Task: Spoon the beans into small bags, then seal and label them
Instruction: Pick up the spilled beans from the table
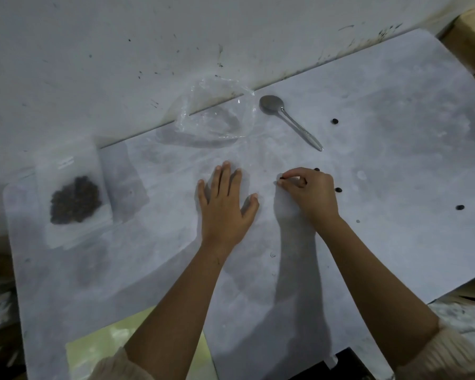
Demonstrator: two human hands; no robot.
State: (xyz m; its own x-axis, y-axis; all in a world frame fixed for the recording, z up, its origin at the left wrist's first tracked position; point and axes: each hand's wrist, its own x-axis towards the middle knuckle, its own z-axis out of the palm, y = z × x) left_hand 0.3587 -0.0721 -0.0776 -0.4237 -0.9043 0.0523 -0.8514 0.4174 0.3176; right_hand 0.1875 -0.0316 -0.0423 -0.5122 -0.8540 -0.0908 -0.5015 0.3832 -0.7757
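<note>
Pinched a single bean (pixel 281 177) between thumb and forefinger of the right hand (pixel 310 190), other fingers curled in, low over the table (pixel 395 133) just right of centre. Pressed the left hand (pixel 225 198) flat alongside, fingers straight and spread, gripping nothing. Left more stray beans (pixel 338 190) dotted around that pinch: one just beyond the knuckles, one beside the hand, others well apart toward the right. Looked, on judgement, more like gathering spills than spooning. Parked the spoon (pixel 288 119) on the far side, touched by neither hand, just right of a crumpled clear bag (pixel 211 116) with nothing visible inside. Counted one filled bag (pixel 74 201) at the left, flat on the table, with a dark heap of beans showing through. Seemed closed along its top strip, though too dim to call, and showed no label. Reckoned about this far, then: one bag filled and perhaps sealed, no labelling done, nothing yet in the clear bag, strays to collect. Held the pinched bean well apart from both bags, with the filled one away left past the flat hand and the empty one farther off.
</note>
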